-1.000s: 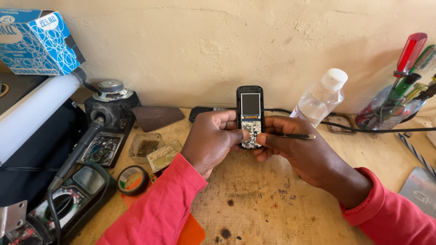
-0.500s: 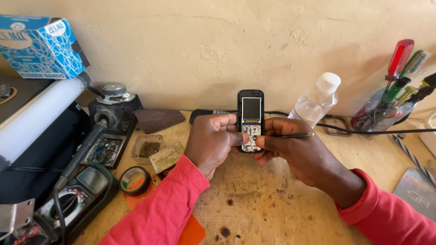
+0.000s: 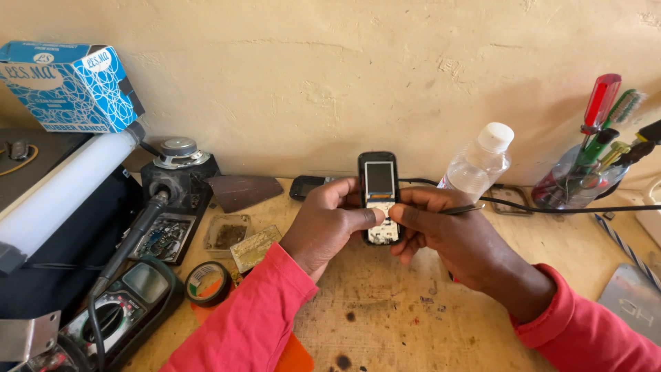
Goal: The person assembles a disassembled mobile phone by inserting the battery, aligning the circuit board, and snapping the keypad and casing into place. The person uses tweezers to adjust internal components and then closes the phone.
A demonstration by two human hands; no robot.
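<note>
A clear plastic bottle [image 3: 480, 164] stands just behind my right hand [image 3: 451, 238], and a black cable [image 3: 564, 208] runs across the tabletop [image 3: 385, 324] toward a jar of screwdrivers [image 3: 585, 172]. To my left sit a roll of tape [image 3: 207, 283], a multimeter [image 3: 120, 310] and a soldering stand [image 3: 180, 176]. I hold the opened mobile phone [image 3: 379, 198] upright between both hands, above the tabletop. My left hand [image 3: 327, 224] wraps its left edge, thumb across the bared keypad board. My right hand grips the other edge and also pinches thin tweezers [image 3: 463, 209].

phone [image 3: 379, 180]: glossy black plastic | bench [image 3: 399, 324]: rough stained wood | bottle [image 3: 478, 164]: clear plastic
</note>
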